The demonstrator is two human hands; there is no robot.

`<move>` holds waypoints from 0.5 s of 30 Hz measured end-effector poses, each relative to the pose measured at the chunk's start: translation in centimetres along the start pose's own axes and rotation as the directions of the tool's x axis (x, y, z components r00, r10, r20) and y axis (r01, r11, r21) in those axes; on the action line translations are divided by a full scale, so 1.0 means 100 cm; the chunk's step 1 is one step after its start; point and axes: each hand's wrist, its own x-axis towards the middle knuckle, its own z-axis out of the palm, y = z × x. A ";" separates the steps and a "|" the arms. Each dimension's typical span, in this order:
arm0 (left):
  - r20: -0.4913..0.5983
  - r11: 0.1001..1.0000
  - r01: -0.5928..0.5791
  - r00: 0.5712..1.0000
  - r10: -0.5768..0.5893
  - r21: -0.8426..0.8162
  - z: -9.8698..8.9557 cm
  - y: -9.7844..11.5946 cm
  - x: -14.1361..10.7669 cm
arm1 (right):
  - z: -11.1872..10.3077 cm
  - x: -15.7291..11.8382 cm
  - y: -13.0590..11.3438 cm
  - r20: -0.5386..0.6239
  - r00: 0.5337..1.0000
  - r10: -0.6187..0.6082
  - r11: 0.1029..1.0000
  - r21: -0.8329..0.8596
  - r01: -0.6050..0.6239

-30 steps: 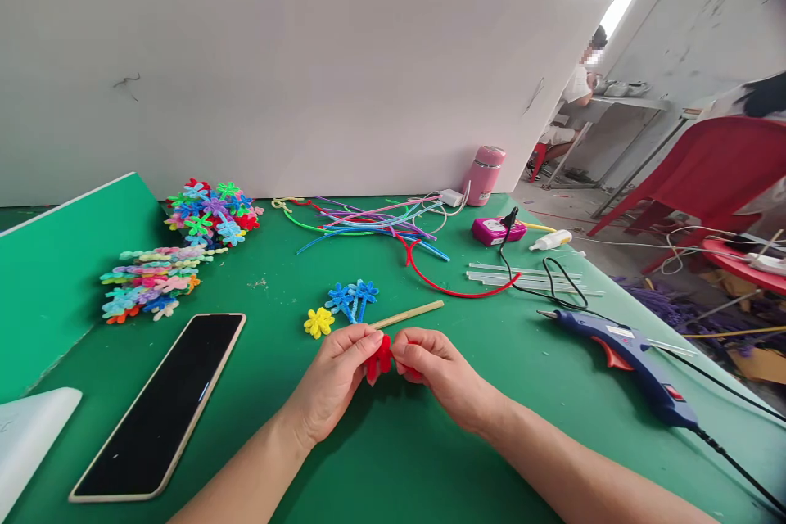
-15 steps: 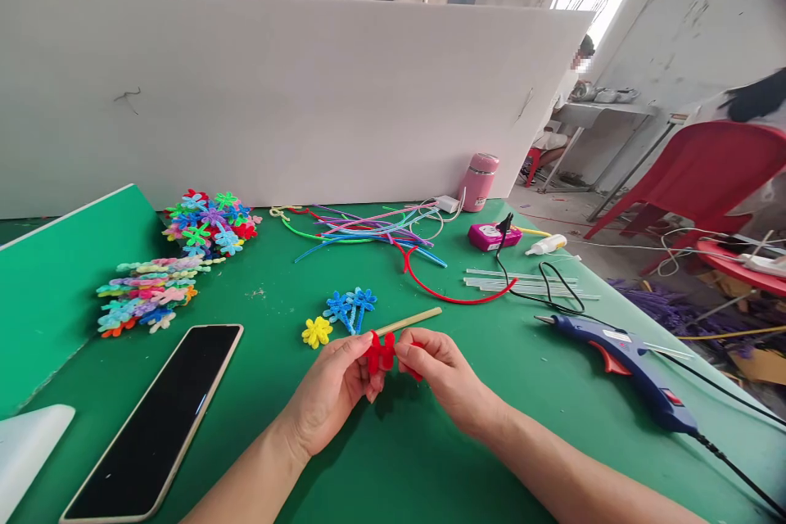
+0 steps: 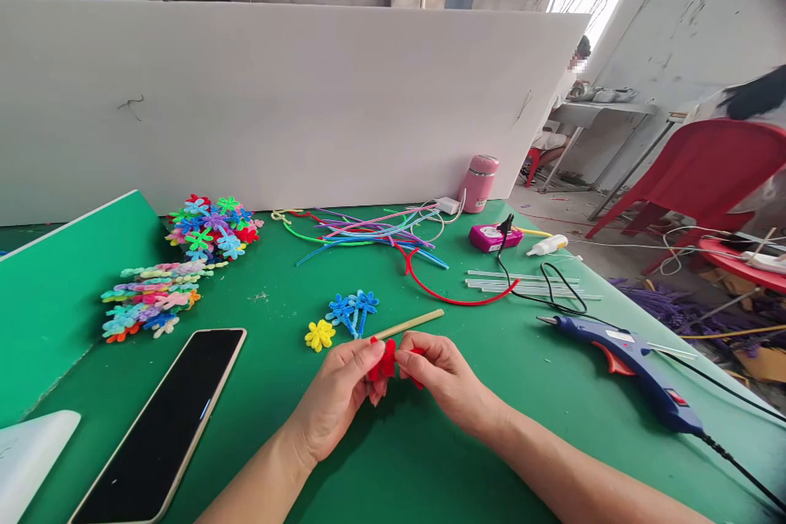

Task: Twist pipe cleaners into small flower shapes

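A small red fuzzy piece (image 3: 386,362) with looped petals is held between both hands above the green table. My left hand (image 3: 344,393) pinches its left part with thumb and fingers. On its right side my right hand (image 3: 445,372) is closed on the same red material, part of which shows under the fingers. Just beyond the hands lie a wooden stick (image 3: 410,324), a yellow fuzzy flower (image 3: 320,335) and blue fuzzy flowers with stems (image 3: 353,311).
Left are a phone (image 3: 163,426) and piled colourful flowers (image 3: 212,229). Pipe cleaners (image 3: 374,231) lie at the back near a pink bottle (image 3: 480,182). Right are glue sticks (image 3: 521,282) and a blue glue gun (image 3: 626,356). A white board (image 3: 295,106) stands behind; a person is far right.
The red piece has turned slightly between the fingers, and my left thumb now covers more of its left side. The view has shifted a little.
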 end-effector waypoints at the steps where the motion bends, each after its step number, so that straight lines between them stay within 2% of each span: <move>1: 0.001 1.000 0.007 1.000 -0.007 0.013 0.001 0.000 0.000 | 0.000 0.000 0.000 0.005 1.000 0.004 1.000 -0.002 -0.004; 5: -0.013 1.000 0.008 1.000 -0.008 -0.005 0.002 0.000 -0.001 | 0.000 -0.001 -0.002 0.004 1.000 0.028 1.000 -0.010 -0.028; 8: -0.066 0.998 -0.009 0.998 0.004 -0.067 0.000 -0.001 0.000 | -0.002 -0.001 -0.002 -0.072 0.997 -0.016 0.998 -0.064 0.012; 11: -0.130 0.992 -0.032 0.991 0.015 -0.124 -0.002 -0.002 0.002 | -0.005 -0.002 -0.002 -0.153 0.969 -0.194 0.953 -0.264 0.149; 15: -0.171 0.985 -0.044 0.985 0.015 -0.169 -0.002 -0.003 0.004 | -0.006 -0.004 -0.002 -0.043 0.891 -0.451 0.740 -0.576 0.347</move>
